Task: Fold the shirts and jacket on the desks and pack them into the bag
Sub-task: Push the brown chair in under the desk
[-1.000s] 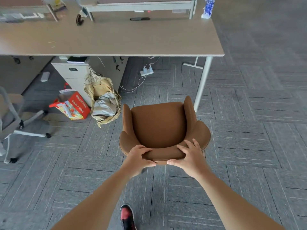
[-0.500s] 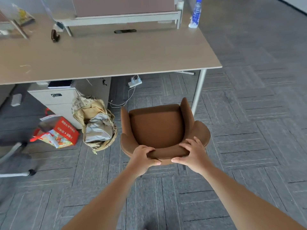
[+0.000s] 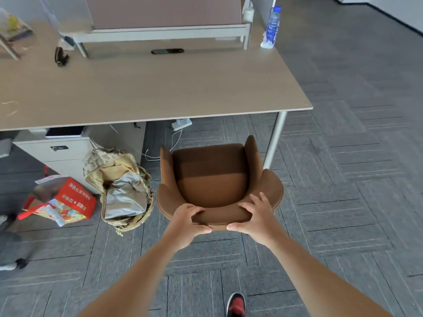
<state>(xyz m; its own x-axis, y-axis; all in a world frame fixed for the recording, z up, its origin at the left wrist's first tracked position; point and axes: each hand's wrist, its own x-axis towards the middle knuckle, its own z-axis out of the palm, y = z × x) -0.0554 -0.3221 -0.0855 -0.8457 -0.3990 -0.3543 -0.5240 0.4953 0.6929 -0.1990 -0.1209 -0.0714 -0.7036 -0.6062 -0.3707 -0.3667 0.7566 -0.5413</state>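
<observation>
left grip (image 3: 187, 219) and right grip (image 3: 255, 216) both wrapped over the chair (image 3: 210, 179) back — guessing to shove it under the surface (image 3: 160, 92); bag (image 3: 98, 160) sits left of them.

Chair (image 3: 212, 179) blocks desk (image 3: 160, 92) front; bag (image 3: 121, 186) reachable left.
</observation>
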